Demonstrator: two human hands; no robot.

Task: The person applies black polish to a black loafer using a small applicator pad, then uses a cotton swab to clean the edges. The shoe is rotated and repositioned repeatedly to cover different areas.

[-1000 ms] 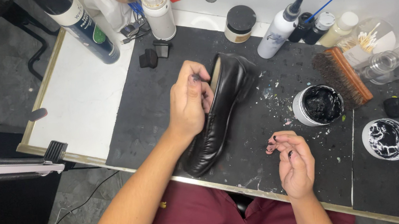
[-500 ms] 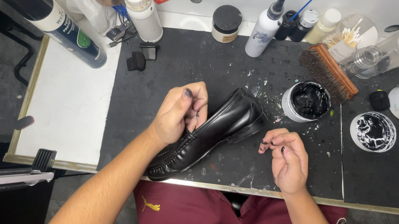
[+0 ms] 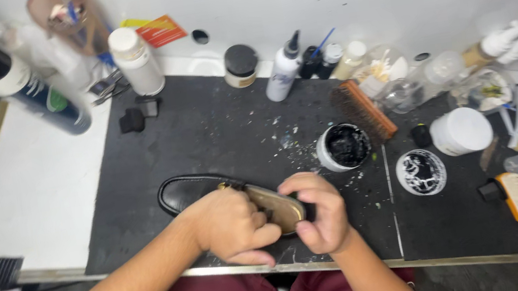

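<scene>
— Fingers (image 3: 256, 238) of the left hand (image 3: 234, 228) are curled tight over the middle of the black shoe (image 3: 187, 192), thumb tucked along the underside. Do you see it the same way?

— Yes. That hand is wrapped around the shoe, closed on it. The right hand (image 3: 324, 214) meets it at the heel end, fingers bent and pressed against the back of the shoe, close beside the tan insole (image 3: 278, 205).

— Is the right hand pinching anything small?

— Cannot tell; the fingertips are turned away from the camera.

— Where does the shoe lie?

— On the dark work mat (image 3: 216, 131), near the front edge of the bench, toe pointing to the left, opening facing up. Only the toe and part of the lining show; the hands cover the rest.

— And around it?

— An open tub of black polish (image 3: 345, 146) stands just beyond the right hand. Its lid (image 3: 421, 172) lies to the right, smeared inside. A wooden brush (image 3: 363, 109) lies behind the tub, and a white squeeze bottle (image 3: 282, 70) stands at the back of the mat.
</scene>
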